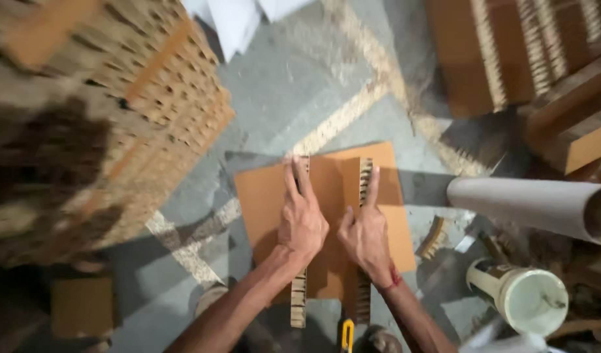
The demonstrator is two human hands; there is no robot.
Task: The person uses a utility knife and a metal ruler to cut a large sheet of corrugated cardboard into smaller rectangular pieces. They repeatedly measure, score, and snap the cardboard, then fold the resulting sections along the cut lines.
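A flat brown cardboard sheet (264,196) lies on the grey floor in front of me. Two long honeycomb cardboard strips stand on it, side by side. My left hand (302,219) presses down on the left strip (298,301), fingers stretched forward along it. My right hand (364,235) rests on the right strip (365,176), index finger pointing forward along its top. A red thread circles my right wrist. Both strips run toward me past the sheet's near edge.
A tall pile of honeycomb cardboard pieces (117,111) rises at the left. More cardboard stacks (529,59) stand at the upper right. A grey cardboard tube (529,206) lies at the right, above a white bucket (526,294). A yellow-handled tool (347,335) lies near my feet.
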